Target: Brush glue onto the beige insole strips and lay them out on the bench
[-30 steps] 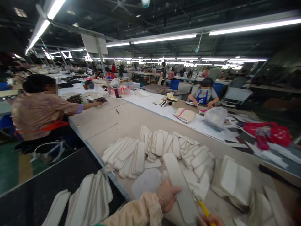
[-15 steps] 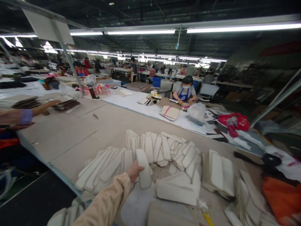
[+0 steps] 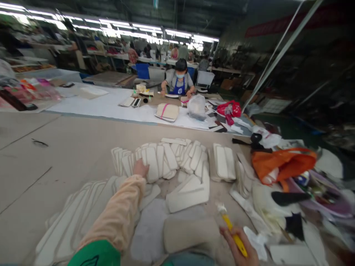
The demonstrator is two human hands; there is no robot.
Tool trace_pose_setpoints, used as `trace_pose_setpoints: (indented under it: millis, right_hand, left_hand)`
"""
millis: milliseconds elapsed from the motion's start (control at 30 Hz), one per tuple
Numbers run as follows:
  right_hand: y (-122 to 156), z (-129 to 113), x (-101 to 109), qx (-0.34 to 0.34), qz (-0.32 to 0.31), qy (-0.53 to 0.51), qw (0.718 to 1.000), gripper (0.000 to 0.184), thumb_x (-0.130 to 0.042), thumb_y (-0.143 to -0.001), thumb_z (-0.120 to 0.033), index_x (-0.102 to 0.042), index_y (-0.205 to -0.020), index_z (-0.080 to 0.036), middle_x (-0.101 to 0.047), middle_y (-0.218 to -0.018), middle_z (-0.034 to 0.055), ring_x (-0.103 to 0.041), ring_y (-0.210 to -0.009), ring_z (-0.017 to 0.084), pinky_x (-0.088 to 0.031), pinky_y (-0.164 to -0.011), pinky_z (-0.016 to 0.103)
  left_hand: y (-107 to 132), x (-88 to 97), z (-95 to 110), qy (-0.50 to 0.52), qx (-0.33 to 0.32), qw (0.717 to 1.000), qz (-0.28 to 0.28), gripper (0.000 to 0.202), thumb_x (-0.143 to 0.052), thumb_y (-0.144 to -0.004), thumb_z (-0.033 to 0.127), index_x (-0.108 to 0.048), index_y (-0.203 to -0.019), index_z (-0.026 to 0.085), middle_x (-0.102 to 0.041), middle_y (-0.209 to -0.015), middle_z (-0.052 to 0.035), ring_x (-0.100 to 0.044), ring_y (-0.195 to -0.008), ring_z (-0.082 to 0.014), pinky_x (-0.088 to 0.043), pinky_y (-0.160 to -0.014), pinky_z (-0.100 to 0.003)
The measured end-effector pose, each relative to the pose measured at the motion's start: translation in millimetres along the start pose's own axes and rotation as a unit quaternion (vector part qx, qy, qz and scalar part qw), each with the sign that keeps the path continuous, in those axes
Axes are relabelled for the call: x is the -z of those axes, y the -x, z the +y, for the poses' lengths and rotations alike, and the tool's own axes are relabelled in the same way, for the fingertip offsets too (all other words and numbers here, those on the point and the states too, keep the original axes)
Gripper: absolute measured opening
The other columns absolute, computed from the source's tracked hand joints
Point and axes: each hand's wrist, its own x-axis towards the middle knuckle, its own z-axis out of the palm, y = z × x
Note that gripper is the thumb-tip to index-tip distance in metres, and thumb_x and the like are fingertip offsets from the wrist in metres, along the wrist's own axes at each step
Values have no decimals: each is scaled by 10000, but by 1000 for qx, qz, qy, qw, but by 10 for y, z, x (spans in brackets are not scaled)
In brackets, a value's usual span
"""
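Observation:
My left hand reaches into the curved row of off-white rounded panels, touching pieces at its left part. Its fingers are blurred and partly hidden, so their grip is unclear. At the lower right, my right hand is closed round a yellow-handled brush, its whitish bristle end pointing up and away from me. Between my hands lie a beige panel and a grey-white sheet. Beyond them, more off-white panels lie overlapping. Longer pieces fan out under and left of my left sleeve.
A neat panel stack stands right of the row. Further right are an orange bag and a purple basin. Across the table a person in a blue apron sits behind a clear plastic bag and a strapped bundle.
The view has turned right and down. My left hand, which held up a single panel, is now farther forward at the row. My right hand with the brush has come into view.

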Motion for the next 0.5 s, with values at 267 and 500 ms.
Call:
trace_pose_setpoints:
  millis: [267, 500]
  right_hand:
    - [49, 8, 297, 40, -109, 35, 993, 259, -501, -862, -431, -541, -744, -203, -601, -641, 27, -575, -618, 169, -466, -594, 272]
    - [107, 187, 316, -23, -212, -14, 977, 284, -477, -861, -450, -562, -920, -185, -587, -586, 10, -555, -544, 160, -458, -536, 269]
  left_hand:
    - [1750, -471, -568, -80, -249, 953, -151, 499, -649, -707, 442, -579, -1137, 199, -552, -1164, -112, -500, -1124, -265, -385, -1004, -443]
    - [2698, -782, -964, -122, -248, 941, -197, 922, -785, -533, 347, -367, -1341, 193, -427, -1290, -155, -438, -1180, -318, -392, -991, -510]
